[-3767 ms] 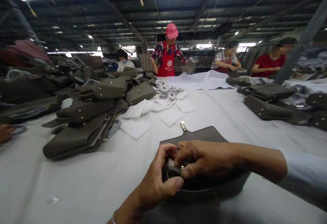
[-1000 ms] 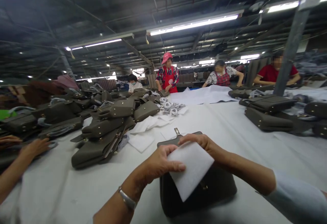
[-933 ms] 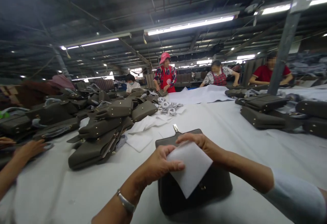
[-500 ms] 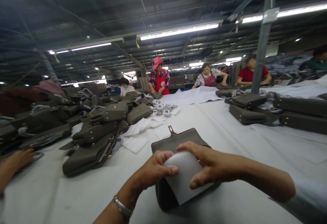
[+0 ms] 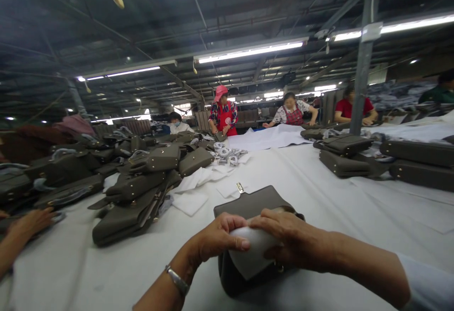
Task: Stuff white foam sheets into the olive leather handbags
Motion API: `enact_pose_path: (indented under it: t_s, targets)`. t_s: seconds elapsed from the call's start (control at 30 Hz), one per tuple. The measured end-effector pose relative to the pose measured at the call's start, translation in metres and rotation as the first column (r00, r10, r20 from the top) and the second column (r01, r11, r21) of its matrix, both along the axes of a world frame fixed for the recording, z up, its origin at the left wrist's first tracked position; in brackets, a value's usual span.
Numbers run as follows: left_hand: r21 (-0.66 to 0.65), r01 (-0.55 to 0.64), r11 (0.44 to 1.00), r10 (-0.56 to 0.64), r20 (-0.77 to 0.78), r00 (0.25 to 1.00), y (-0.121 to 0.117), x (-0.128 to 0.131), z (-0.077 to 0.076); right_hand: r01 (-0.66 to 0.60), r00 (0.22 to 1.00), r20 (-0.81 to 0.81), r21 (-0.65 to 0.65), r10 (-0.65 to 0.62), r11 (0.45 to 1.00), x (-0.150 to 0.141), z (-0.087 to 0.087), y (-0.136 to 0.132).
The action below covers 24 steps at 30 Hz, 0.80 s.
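Observation:
In front of me on the white table lies a dark olive handbag (image 5: 230, 280), its flap (image 5: 248, 199) folded back away from me with a gold clasp piece at the tip. A bent white sheet (image 5: 250, 259) sits at the bag's mouth, its near corner over the front. My left hand (image 5: 222, 237) pinches the sheet's left edge between thumb and fingers. From the right, my right hand (image 5: 294, 237) grips the same sheet, fingers over its top and thumb beneath. The sheet's far end is hidden by my hands and the bag.
Dark handbags (image 5: 142, 192) are heaped on the left, more (image 5: 344, 155) on the right by a metal post (image 5: 360, 84). White sheets (image 5: 189, 202) and wrapped handles (image 5: 227, 152) lie beyond my bag. Another person's hand (image 5: 33, 223) is at far left; several people work across the table.
The white sheet now sits lower and more bent in the bag's mouth. My right hand has turned over it and moved slightly right. The view has shifted a little.

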<state>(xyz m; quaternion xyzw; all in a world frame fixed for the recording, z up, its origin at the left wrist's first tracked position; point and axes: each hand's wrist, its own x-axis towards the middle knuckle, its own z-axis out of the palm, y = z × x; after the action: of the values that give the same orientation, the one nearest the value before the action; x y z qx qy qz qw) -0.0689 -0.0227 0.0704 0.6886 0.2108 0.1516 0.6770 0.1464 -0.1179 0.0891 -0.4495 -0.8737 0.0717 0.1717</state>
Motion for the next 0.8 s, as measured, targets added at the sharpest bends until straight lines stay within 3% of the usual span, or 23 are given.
enact_pose_path:
  t_s: [0.1,0.17,0.23,0.27,0.33,0.43,0.5,0.57,0.63,0.8]
  targets:
    - [0.062,-0.027,0.998,0.026,0.013,1.0,-0.004,0.001,0.001,-0.081,0.993,-0.087,-0.027,0.078,0.996,0.001,0.007,0.005]
    - [0.194,-0.048,0.98,0.049,0.004,0.999,-0.01,0.002,0.002,-0.138,0.966,-0.229,-0.057,0.122,0.989,0.007,0.012,0.012]
    - [0.436,-0.146,0.888,0.179,-0.036,0.983,-0.018,0.005,0.001,-0.136,0.896,-0.437,-0.105,0.077,0.985,0.018,0.016,0.023]
    - [0.577,-0.184,0.796,0.265,-0.057,0.963,-0.023,0.006,0.0,-0.108,0.84,-0.543,-0.142,0.013,0.984,0.026,0.017,0.028]
    - [0.814,-0.153,0.56,0.385,-0.093,0.918,-0.032,0.009,-0.006,-0.017,0.7,-0.699,-0.221,-0.146,0.975,0.042,0.016,0.039]
    - [0.975,-0.044,0.22,0.424,-0.055,0.904,-0.045,0.015,-0.019,0.174,0.509,-0.804,-0.255,-0.309,0.951,0.065,0.009,0.047]
    - [0.999,-0.051,-0.009,0.464,0.049,0.884,-0.053,0.02,-0.028,0.253,0.494,-0.794,-0.258,-0.354,0.932,0.075,0.0,0.048]
    - [0.985,-0.038,-0.167,0.505,0.118,0.855,-0.06,0.025,-0.036,0.293,0.557,-0.735,-0.262,-0.387,0.92,0.078,-0.01,0.045]
    - [0.981,0.01,-0.194,0.544,0.099,0.833,-0.066,0.031,-0.04,0.354,0.615,-0.681,-0.213,-0.398,0.911,0.075,-0.017,0.04]
    - [0.993,0.089,-0.072,0.599,-0.028,0.8,-0.073,0.037,-0.041,0.465,0.662,-0.67,0.017,-0.335,0.885,0.063,-0.013,0.02]
